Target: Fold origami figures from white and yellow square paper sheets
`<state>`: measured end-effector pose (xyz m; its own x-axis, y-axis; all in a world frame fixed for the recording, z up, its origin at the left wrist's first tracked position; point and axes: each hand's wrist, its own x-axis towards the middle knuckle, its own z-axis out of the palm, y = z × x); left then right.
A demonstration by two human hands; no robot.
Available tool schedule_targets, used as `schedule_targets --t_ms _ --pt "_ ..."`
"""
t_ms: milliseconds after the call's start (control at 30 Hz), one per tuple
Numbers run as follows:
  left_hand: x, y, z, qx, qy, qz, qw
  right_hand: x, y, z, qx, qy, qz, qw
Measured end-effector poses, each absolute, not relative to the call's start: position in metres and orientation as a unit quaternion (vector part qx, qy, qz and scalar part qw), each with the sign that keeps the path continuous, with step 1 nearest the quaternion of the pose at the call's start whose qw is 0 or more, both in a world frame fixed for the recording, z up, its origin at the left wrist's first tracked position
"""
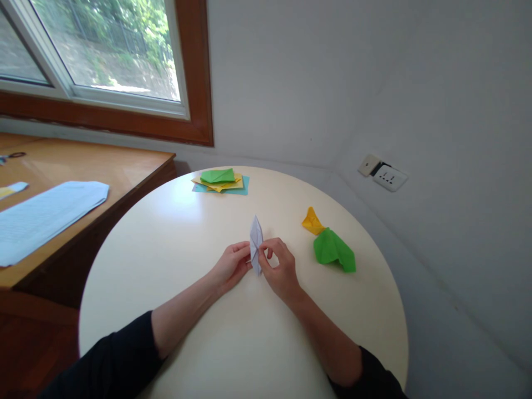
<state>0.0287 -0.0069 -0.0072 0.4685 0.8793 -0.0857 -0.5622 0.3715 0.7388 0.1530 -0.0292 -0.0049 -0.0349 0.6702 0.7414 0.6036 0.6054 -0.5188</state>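
A narrow piece of folded white paper, pointed at its top and bottom, stands upright between my hands over the middle of the table. My left hand grips its left side, the fingers partly hidden behind it. On the right side, my right hand pinches the paper near its middle between thumb and forefinger. To the right lie a folded green paper and a small folded yellow paper, their edges meeting.
The round cream table bears a stack of coloured papers at its far edge. On the left, a wooden desk holds white sheets and scissors. A wall socket is at the right.
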Motion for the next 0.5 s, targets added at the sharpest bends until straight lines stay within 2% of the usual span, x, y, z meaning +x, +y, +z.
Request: schedule_targets --t_ms 500 --pt "0.029 -0.0075 -0.0087 0.332 0.246 0.457 0.788 0.1552 -0.0301 -0.0059 -0.373 -0.75 0.1 0.537"
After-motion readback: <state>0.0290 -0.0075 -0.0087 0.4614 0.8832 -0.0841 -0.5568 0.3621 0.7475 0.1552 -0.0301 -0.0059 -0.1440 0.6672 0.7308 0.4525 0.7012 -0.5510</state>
